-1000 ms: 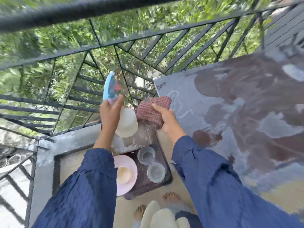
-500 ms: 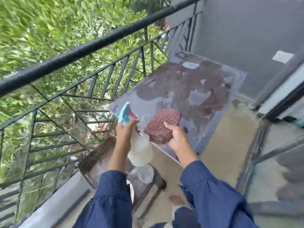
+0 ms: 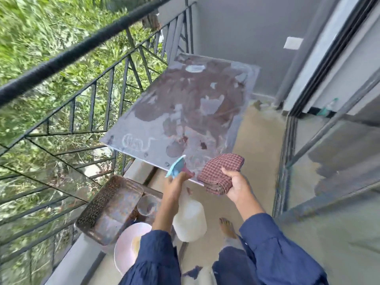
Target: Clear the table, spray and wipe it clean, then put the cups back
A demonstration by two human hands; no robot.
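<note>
While table (image 3: 185,103) sits cleared, cup (image 3: 147,204) low beside tray (image 3: 111,210) | step: spray | left hand (image 3: 174,186) fingers curled round spray bottle (image 3: 190,220) neck, nozzle at table's near edge | right hand (image 3: 236,187) grips folded cloth (image 3: 221,171) | next: likely squeeze trigger, then wipe

One table (image 3: 185,112), one spray bottle (image 3: 190,221), one cloth (image 3: 220,173), one tray (image 3: 111,208)

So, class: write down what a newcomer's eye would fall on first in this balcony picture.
The blotchy, peeling table fills the centre, beside the black railing on the left. At its near edge, the left hand grips a white spray bottle with a blue nozzle, and the right hand holds a folded red-checked cloth.
</note>
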